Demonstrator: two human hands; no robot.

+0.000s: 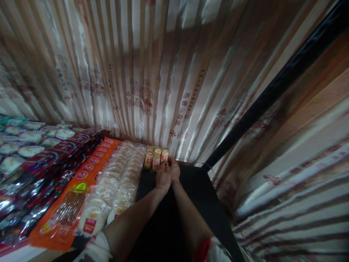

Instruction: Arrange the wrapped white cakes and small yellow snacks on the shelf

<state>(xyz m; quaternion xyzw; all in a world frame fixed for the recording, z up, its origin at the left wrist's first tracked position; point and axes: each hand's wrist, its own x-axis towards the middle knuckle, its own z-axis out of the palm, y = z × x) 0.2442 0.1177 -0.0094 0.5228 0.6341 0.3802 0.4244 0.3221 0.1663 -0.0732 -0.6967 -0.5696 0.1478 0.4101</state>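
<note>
My left hand point(163, 177) and my right hand point(175, 170) are close together at the back of a black tabletop point(196, 189). Fingers of both are bent and closed around the near end of a small yellow packet with a red label point(164, 155); the fingertips are partly hidden. Two similar packets, one in the middle point(156, 160) and one at the left point(148, 159), stand beside it in a row. Immediately left of them lie two long rows of round, pale cakes in clear wrappers point(120, 178).
Further left is an orange snack package point(58, 231) with thin brown sticks, then dark shiny packets point(49, 196) and white packets point(29, 136). A pleated, printed curtain point(152, 72) hangs behind. A black pole point(261, 98) slants up from the table's back right corner.
</note>
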